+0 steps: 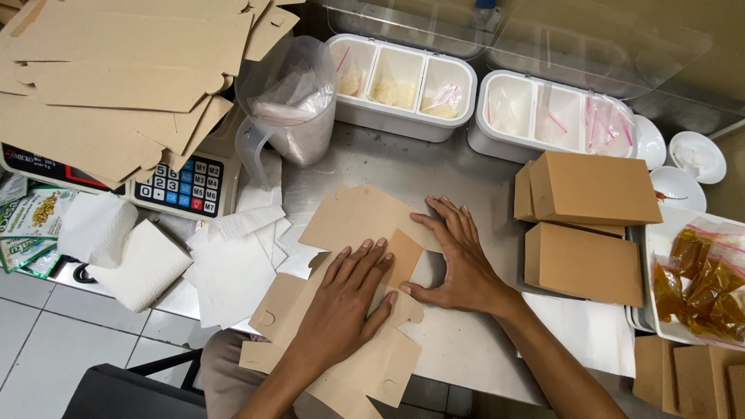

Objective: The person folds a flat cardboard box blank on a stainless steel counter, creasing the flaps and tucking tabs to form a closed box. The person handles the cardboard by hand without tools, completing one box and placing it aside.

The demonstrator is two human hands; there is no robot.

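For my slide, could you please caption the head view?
Both hands, left hand and right hand, press a flat cardboard box blank on a steel table.

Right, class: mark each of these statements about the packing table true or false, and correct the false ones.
1. Both hands press flat on an unfolded cardboard box blank. True: left hand, right hand.
2. The folded brown boxes sit left of the hands. False: they sit to the right.
3. A clear jug holds plastic bags. True.
4. The white divided containers stand on the floor. False: they stand at the back of the metal table.
5. The right hand grips a pen. False: it lies open, holding nothing.
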